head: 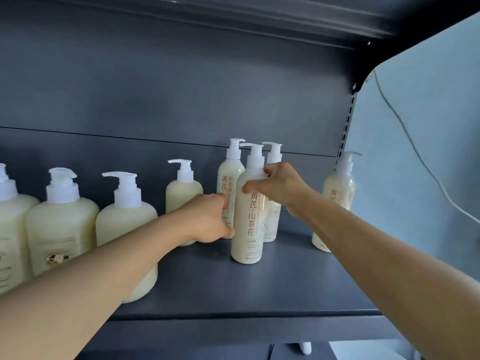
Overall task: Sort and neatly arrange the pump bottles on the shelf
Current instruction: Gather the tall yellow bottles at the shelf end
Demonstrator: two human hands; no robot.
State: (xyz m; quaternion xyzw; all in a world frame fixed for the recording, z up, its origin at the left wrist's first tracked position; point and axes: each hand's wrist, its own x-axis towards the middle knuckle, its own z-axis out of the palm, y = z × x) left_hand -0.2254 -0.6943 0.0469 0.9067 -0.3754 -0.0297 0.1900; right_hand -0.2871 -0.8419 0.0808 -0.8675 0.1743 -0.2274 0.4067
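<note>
The right hand [281,188] grips the front slim bottle [248,219] at its shoulder; left hand [207,219] fingers curl round the slim bottle behind it [228,178].

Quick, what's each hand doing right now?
Left hand: holds the back slim bottle.
Right hand: holds the front slim bottle.

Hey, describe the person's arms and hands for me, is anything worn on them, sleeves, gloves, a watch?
Both forearms are bare as far as the view shows: no sleeves in view. The left hand and right hand wear no gloves, and no watch, bracelet or ring shows on the sides facing the camera. No markings are visible.
</note>
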